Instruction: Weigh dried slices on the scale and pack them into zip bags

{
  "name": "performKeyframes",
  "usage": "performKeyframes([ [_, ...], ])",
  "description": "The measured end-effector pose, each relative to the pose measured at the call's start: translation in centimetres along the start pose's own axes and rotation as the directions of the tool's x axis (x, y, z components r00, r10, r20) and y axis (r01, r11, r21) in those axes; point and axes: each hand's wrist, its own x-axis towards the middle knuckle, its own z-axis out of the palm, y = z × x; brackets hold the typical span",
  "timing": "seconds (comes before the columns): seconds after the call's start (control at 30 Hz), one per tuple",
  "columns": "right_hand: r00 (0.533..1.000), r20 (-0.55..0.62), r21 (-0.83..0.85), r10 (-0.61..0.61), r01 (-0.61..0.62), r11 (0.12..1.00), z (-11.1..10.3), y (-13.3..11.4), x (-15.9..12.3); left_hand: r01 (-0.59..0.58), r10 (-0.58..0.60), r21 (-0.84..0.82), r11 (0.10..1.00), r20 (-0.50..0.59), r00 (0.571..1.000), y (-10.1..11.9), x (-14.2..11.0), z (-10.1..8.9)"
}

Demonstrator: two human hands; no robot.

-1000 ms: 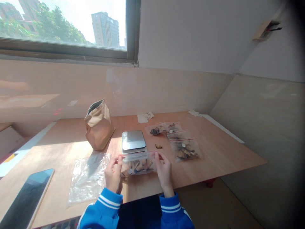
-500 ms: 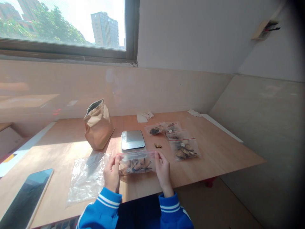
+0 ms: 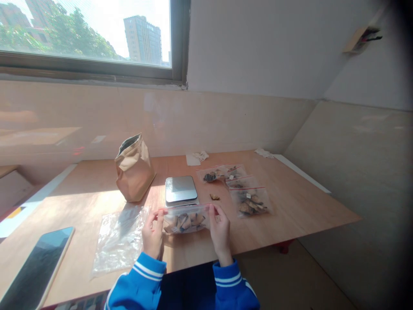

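Between my hands is a clear zip bag [image 3: 187, 220] with a red seal strip along its top, holding brownish dried slices. My left hand [image 3: 152, 234] pinches the bag's upper left corner, and my right hand [image 3: 220, 230] pinches the upper right corner. Just behind the bag lies a flat kitchen scale [image 3: 181, 189] with a silver top. One loose dried piece [image 3: 214, 196] rests on the table to the right of the scale. Farther right, a zip bag of dried pieces [image 3: 251, 202] with a small white label lies beside other similar bags [image 3: 219, 173].
A brown paper bag [image 3: 134, 168] stands open at the back left. An empty clear plastic bag [image 3: 118, 243] lies flat left of my left hand. A phone [image 3: 38, 267] is at the table's left front. Papers [image 3: 193, 159] lie near the back edge of the wooden table [image 3: 300, 206].
Both hands keep their pinch on the zip bag. The slices inside have shifted slightly, and the view has moved a little.
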Motion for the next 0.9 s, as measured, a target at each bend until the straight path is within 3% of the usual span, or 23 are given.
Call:
performKeyframes([
  [0.17, 0.999, 0.035, 0.075, 0.041, -0.043, 0.996, -0.1, -0.9, -0.2, 0.021, -0.017, -0.103, 0.994, 0.039, 0.999, 0.0, 0.1, 0.0],
  [0.37, 0.994, 0.107, 0.094, 0.015, -0.025, 0.995, -0.2, -1.1, -0.2, 0.037, -0.034, -0.070, 0.997, 0.044, 0.998, 0.4, 0.1, -0.2],
  [0.6, 0.996, 0.092, 0.099, 0.005, -0.014, 0.995, -0.2, -0.7, 0.0, 0.059, -0.048, -0.162, 0.985, 0.067, 0.997, 0.7, 0.1, -0.2],
  [0.9, 0.996, 0.089, 0.141, 0.020, -0.032, 0.989, -0.3, -0.2, 0.1, 0.041, -0.034, -0.127, 0.991, 0.054, 0.998, 0.7, 0.0, -0.3],
])
